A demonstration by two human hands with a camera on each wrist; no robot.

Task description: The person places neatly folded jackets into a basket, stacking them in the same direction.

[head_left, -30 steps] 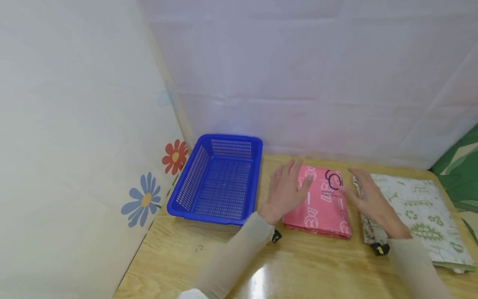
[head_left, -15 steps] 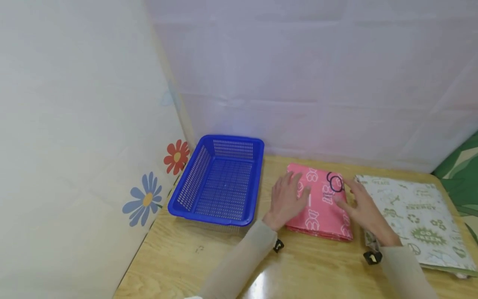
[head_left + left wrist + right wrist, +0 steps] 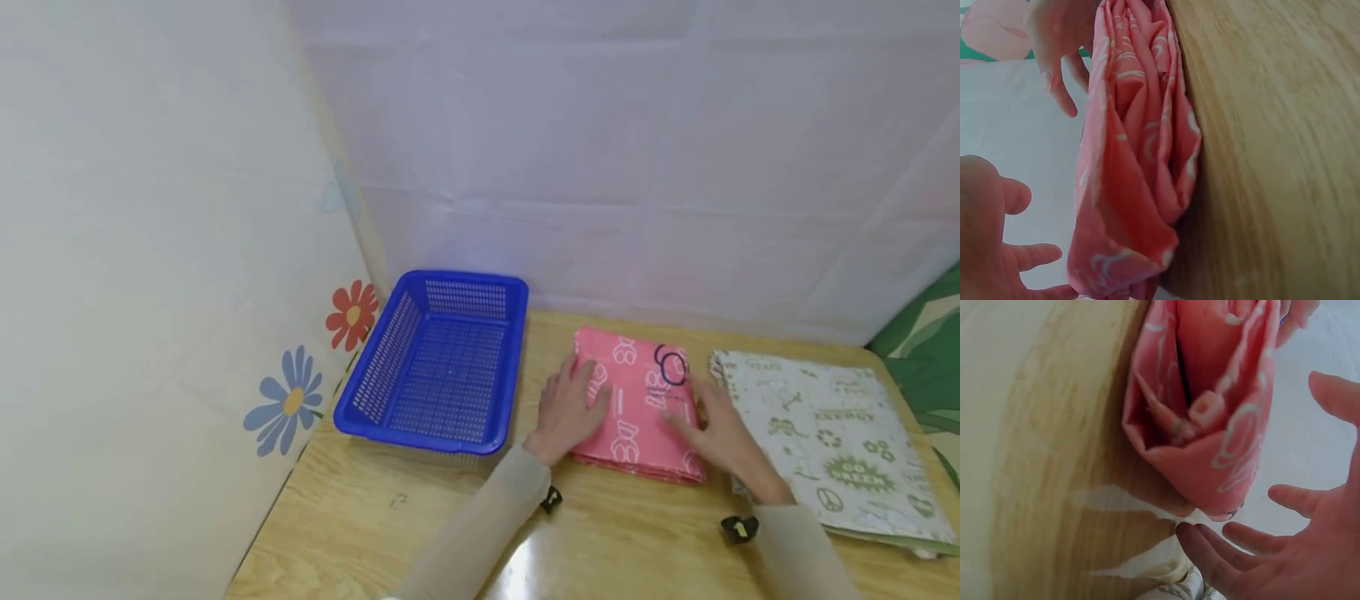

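A folded pink cloth with white print (image 3: 637,408) lies on the wooden table; its layered folds show in the left wrist view (image 3: 1129,150) and the right wrist view (image 3: 1210,412). Along its left edge is the left hand (image 3: 566,412), thumb over the cloth and fingers spread (image 3: 991,237). The right hand (image 3: 727,433) is at the cloth's right edge, its thumb above the top and its fingers spread beside the side (image 3: 1297,537). Neither hand is curled round the cloth; whether the fingertips touch it is hard to tell.
Left of the pink cloth stands a blue plastic basket (image 3: 517,367) on the wooden table (image 3: 637,542). To the right lies a folded white cloth with green print (image 3: 832,442). Pale sheets (image 3: 525,150) hang behind and at the left, the left one with printed flowers.
Both hands have come down and slightly toward the near part of the pink cloth. The right hand has moved left, from beside the white cloth to the pink cloth's edge.
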